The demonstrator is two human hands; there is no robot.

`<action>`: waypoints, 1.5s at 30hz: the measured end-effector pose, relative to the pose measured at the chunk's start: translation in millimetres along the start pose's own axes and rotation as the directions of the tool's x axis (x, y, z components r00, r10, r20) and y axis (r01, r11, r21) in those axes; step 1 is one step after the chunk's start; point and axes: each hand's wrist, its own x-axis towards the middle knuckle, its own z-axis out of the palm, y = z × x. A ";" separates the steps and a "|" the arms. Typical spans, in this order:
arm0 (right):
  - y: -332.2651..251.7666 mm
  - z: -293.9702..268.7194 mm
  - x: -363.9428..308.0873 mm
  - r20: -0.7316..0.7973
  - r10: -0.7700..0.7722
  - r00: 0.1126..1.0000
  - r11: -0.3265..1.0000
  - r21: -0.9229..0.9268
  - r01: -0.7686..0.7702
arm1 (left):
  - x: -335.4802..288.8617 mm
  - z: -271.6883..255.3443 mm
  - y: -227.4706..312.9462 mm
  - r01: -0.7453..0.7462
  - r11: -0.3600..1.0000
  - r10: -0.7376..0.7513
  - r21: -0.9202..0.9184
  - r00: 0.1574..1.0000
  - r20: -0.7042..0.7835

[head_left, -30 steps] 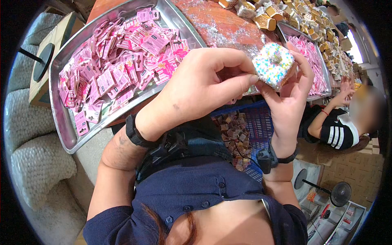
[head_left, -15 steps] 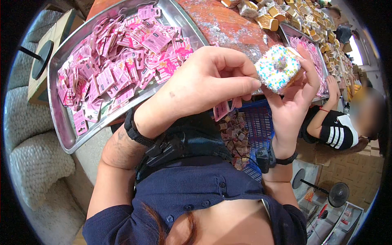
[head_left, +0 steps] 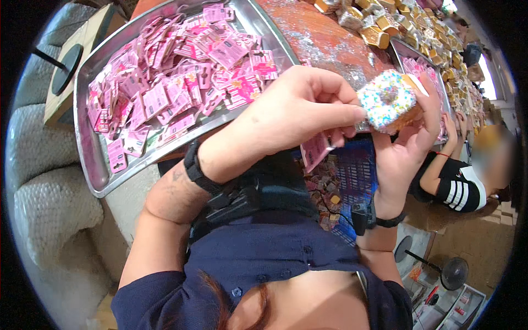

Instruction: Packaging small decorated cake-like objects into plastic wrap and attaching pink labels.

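A small doughnut-shaped piece (head_left: 385, 107), white with blue, yellow and pink sprinkles on a tan body, rests in my right hand (head_left: 400, 157). My right fingers curl around its far side, and the thumb is partly hidden beneath it. My left hand (head_left: 300, 110) is closed beside it, thumb and forefinger pinched together at its left edge. Under the curled left fingers hangs a pink printed card (head_left: 316, 151), its upper part hidden by the hand. Whether the left fingertips touch the doughnut piece, I cannot tell.
A metal tray (head_left: 99, 170) heaped with pink cards lies left on the red-brown table (head_left: 308, 27). Below my hands is a blue crate (head_left: 357, 170) with small coloured pieces. Golden-brown pieces (head_left: 377, 37) crowd the far right, near another tray and a co-worker (head_left: 456, 181).
The whole view has shifted, so the tray and both hands sit farther right. The doughnut piece has turned slightly, showing more of its tan side. Both hands keep their holds.
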 end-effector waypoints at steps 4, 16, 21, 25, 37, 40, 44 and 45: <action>1.9 0.5 0.6 -0.015 -0.025 1.000 0.997 -0.077 0.023 | 3.3 2.1 -8.4 -0.075 0.997 0.075 -0.036 0.997 -0.026; -2.0 -4.8 -13.7 0.011 0.160 0.987 0.986 0.049 -0.161 | 18.4 0.9 -30.6 -0.257 0.863 0.320 0.434 0.944 -0.076; 0.7 -50.3 -32.1 0.181 0.434 0.882 0.852 0.234 -0.467 | 33.6 -10.0 -40.3 -0.372 0.435 0.614 0.820 0.789 0.032; 21.4 -151.6 -62.5 0.697 0.499 0.515 0.851 -0.283 -0.442 | 32.7 -20.2 -24.2 -0.135 0.197 0.525 0.971 0.851 0.012; 46.4 -13.5 -18.2 0.249 0.336 0.908 0.852 -0.490 -0.181 | 57.3 -20.2 -53.8 -0.074 -0.349 0.356 0.934 0.912 0.205; 67.5 -1.5 -9.5 0.341 0.371 0.864 0.792 -0.603 -0.102 | 60.9 -19.8 -56.5 -0.083 -0.327 0.399 0.941 0.891 0.217; 63.1 4.8 -4.3 0.378 0.565 0.733 0.745 -0.616 -0.257 | 61.4 -22.8 -47.2 -0.155 -0.071 0.503 0.985 0.847 0.169; 65.1 3.3 -5.2 0.376 0.554 0.743 0.749 -0.615 -0.247 | 60.9 -23.6 -42.7 -0.202 0.096 0.515 0.975 0.848 0.125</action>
